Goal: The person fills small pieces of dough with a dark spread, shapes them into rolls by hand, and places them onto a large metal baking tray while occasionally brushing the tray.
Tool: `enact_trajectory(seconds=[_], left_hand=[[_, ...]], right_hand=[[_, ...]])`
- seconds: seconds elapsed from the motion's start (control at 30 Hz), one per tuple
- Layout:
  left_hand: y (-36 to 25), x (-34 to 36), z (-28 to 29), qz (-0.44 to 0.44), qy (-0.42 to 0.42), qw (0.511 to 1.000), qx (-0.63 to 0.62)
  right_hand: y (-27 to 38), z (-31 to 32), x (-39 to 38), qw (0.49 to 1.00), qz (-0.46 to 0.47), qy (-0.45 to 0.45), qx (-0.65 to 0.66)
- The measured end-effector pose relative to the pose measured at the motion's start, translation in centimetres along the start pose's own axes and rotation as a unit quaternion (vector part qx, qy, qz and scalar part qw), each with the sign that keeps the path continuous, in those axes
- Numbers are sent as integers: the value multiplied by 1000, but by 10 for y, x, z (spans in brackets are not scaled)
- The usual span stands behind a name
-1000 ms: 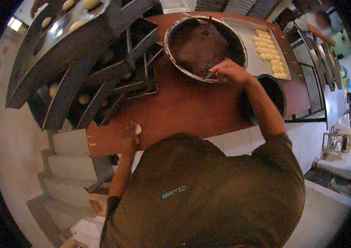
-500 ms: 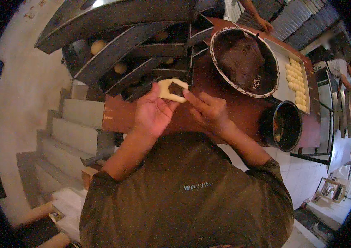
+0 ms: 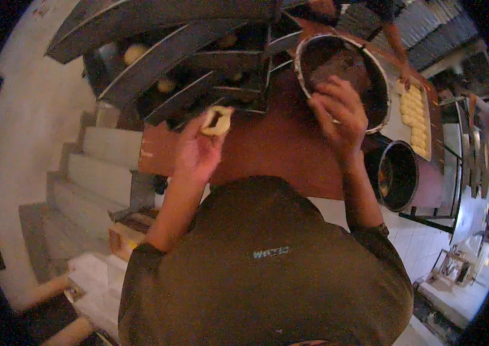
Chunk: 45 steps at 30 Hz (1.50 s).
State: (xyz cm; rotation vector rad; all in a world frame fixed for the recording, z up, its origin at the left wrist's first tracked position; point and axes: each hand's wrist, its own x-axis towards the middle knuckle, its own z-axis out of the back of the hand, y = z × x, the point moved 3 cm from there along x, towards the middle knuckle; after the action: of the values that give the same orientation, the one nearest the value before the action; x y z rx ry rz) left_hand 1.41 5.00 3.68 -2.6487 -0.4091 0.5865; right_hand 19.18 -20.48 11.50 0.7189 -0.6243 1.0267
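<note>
Filled dough at the left fingertips

From my end I see the dough piece (image 3: 216,128) at the fingertips of the left hand (image 3: 198,151), clamped by them, its dark centre showing through the opening, above the red-brown table (image 3: 279,144). My view has the left palm turned up, the left forearm (image 3: 174,210) slanting inward. The right hand (image 3: 341,118) is bent and blurred before the basin (image 3: 298,64), its forearm nearly upright; I cannot tell whether those fingers are together or apart
</note>
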Motion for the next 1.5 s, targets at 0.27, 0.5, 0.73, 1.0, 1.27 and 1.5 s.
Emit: enact_trajectory(seconds=[0.27,0.5,0.73,1.0,1.27,1.5], left_hand=[[17,-28,-27,44,13,967,249],[8,-46,-40,-76,40,640,763],[45,-6,28,38,30,972,228],[41,-7,-33,82,69,981,164],[40,-18,-68,76,148,966,197],[59,17,-10,-32,73,908,412]], right_hand=[[82,-54,19,950,98,135,263],[51,-119,-26,627,-408,398,531],[81,-83,-18,932,-135,206,265],[89,-21,6,971,-67,83,212],[57,-26,11,953,-142,109,246],[53,-66,-18,931,-148,218,253]])
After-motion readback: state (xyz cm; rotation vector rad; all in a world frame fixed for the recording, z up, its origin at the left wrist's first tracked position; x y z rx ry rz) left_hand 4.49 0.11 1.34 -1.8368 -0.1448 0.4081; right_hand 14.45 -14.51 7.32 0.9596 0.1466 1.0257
